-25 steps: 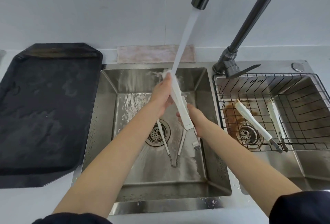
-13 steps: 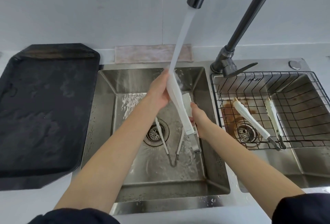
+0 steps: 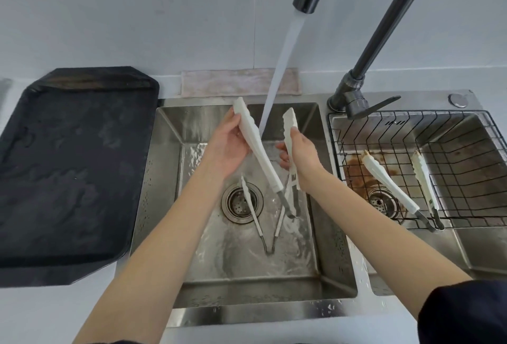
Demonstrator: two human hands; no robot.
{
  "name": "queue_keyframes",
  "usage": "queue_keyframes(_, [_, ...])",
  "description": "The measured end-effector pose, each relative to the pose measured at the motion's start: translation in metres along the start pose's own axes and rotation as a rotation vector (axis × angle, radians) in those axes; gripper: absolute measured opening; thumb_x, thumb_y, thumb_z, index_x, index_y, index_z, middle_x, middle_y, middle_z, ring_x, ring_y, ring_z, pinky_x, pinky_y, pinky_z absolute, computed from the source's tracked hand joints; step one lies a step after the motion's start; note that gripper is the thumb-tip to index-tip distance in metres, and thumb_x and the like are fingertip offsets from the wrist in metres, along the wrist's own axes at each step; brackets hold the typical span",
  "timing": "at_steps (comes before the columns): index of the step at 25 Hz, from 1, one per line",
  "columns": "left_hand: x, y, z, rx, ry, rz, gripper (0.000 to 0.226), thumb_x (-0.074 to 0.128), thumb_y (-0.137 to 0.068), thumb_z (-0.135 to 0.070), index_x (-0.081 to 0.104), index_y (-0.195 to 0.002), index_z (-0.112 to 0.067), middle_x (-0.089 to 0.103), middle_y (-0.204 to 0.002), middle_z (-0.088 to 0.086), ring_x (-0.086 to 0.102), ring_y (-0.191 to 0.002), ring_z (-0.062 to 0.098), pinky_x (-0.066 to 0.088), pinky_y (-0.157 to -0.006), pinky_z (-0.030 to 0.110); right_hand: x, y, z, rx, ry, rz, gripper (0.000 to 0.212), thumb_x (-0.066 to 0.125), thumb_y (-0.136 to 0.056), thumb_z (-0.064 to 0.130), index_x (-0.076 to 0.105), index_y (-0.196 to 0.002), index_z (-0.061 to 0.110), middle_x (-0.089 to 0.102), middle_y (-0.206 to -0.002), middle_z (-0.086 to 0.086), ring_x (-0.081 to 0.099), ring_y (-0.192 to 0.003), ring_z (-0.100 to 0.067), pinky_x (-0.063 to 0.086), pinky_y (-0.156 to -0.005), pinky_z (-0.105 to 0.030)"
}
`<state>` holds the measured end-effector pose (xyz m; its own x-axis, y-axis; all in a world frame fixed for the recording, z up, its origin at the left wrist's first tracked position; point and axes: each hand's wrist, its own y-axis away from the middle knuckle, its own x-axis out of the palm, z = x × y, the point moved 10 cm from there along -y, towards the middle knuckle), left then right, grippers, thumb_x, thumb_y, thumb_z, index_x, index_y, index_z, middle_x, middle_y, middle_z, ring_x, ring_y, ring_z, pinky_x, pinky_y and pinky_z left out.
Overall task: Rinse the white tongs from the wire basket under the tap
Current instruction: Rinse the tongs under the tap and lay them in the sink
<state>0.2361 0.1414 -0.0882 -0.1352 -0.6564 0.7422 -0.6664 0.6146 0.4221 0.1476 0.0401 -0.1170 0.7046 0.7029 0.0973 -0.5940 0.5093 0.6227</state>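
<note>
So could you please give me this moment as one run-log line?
left hand: grips one tongs arm | right hand: grips other arm | white tongs: spread open under tap stream | wire basket: holds another pair

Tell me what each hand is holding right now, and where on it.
One pair of white tongs, spread open: left hand grips one arm's upper part, right hand the other's, below the tips.
</note>
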Motion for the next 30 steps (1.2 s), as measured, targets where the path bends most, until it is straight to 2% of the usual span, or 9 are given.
queue_keyframes(3, [-0.029, 0.003, -0.005, 0.013, 0.050, -0.157, 0.017, 0.046, -0.095, -0.021, 0.060, -0.093, -0.012, 0.059, -0.071, -0.004, 0.059, -0.059, 0.006, 0.052, -0.053, 0.018, 0.019, 0.002, 0.015, -0.064, -0.004, 0.041, 0.028, 0.044, -0.096, 0.032, 0.053, -0.108, 0.009, 0.056, -0.067, 0.002, 0.047, -0.051, -0.008, 0.042, -0.044, -0.016])
queue_keyframes(7, [-0.067, 0.009, -0.006, -0.010, 0.099, -0.307, 0.017, 0.051, -0.093, -0.026, 0.059, -0.101, -0.014, 0.062, -0.092, -0.003, 0.059, -0.081, 0.008, 0.051, -0.070, 0.024, 0.044, 0.005, 0.030, -0.159, 0.049, 0.115, 0.018, 0.052, -0.092, 0.025, 0.053, -0.103, 0.010, 0.060, -0.072, 0.002, 0.055, -0.066, -0.010, 0.044, -0.061, -0.021])
queue_keyframes(9, [-0.074, 0.012, -0.003, -0.035, 0.078, -0.327, 0.017, 0.051, -0.093, -0.025, 0.060, -0.099, -0.012, 0.067, -0.086, -0.001, 0.059, -0.081, 0.011, 0.051, -0.074, 0.028, 0.048, 0.007, 0.034, -0.197, 0.069, 0.117, 0.018, 0.055, -0.091, 0.024, 0.051, -0.104, 0.013, 0.061, -0.075, 0.003, 0.057, -0.068, -0.008, 0.045, -0.063, -0.019])
queue_keyframes(14, [-0.070, 0.015, 0.017, -0.147, -0.008, -0.310, 0.029, 0.043, -0.096, -0.023, 0.060, -0.077, -0.008, 0.069, -0.059, 0.004, 0.054, -0.073, 0.016, 0.046, -0.076, 0.034, 0.039, 0.008, 0.036, -0.254, 0.164, 0.056, 0.041, 0.057, -0.089, 0.028, 0.049, -0.122, 0.005, 0.062, -0.088, 0.001, 0.059, -0.079, -0.009, 0.049, -0.074, -0.023])
queue_keyframes(16, [-0.062, 0.014, 0.026, -0.194, -0.048, -0.274, 0.030, 0.041, -0.096, -0.026, 0.059, -0.081, -0.007, 0.065, -0.063, 0.005, 0.048, -0.069, 0.016, 0.043, -0.074, 0.033, 0.029, 0.008, 0.035, -0.248, 0.136, 0.032, 0.040, 0.055, -0.090, 0.028, 0.049, -0.123, 0.006, 0.062, -0.085, 0.003, 0.060, -0.075, -0.007, 0.048, -0.069, -0.020])
queue_keyframes(18, [-0.050, 0.011, 0.033, -0.227, -0.132, -0.236, 0.027, 0.041, -0.096, -0.027, 0.059, -0.090, -0.008, 0.059, -0.077, 0.003, 0.053, -0.074, 0.015, 0.045, -0.076, 0.032, 0.013, 0.008, 0.036, -0.262, 0.076, 0.002, 0.037, 0.055, -0.091, 0.029, 0.049, -0.120, 0.008, 0.064, -0.082, 0.005, 0.062, -0.073, -0.005, 0.048, -0.067, -0.018])
queue_keyframes(23, [-0.016, 0.003, 0.049, -0.255, -0.346, -0.151, 0.020, 0.045, -0.095, -0.020, 0.057, -0.080, -0.015, 0.057, -0.073, 0.000, 0.060, -0.075, 0.014, 0.049, -0.072, 0.032, -0.035, 0.004, 0.020, -0.187, -0.056, -0.068, 0.023, 0.043, -0.096, 0.032, 0.046, -0.113, 0.016, 0.062, -0.085, 0.003, 0.061, -0.078, -0.011, 0.049, -0.082, -0.031])
queue_keyframes(28, [-0.016, 0.006, 0.061, -0.280, -0.520, -0.116, 0.015, 0.049, -0.093, -0.013, 0.058, -0.100, -0.023, 0.059, -0.088, -0.002, 0.060, -0.080, 0.014, 0.051, -0.075, 0.034, -0.051, 0.000, -0.018, -0.029, -0.111, -0.085, 0.022, 0.036, -0.099, 0.032, 0.044, -0.113, 0.017, 0.055, -0.085, -0.003, 0.057, -0.076, -0.014, 0.049, -0.073, -0.028])
queue_keyframes(30, [-0.030, 0.009, 0.064, -0.284, -0.639, -0.129, 0.040, 0.052, -0.090, -0.006, 0.048, -0.125, -0.026, 0.058, -0.090, -0.002, 0.059, -0.081, 0.013, 0.052, -0.070, 0.031, -0.049, -0.001, -0.033, 0.007, -0.050, -0.076, 0.030, 0.036, -0.099, 0.033, 0.044, -0.121, 0.015, 0.051, -0.084, -0.002, 0.056, -0.076, -0.012, 0.051, -0.071, -0.027])
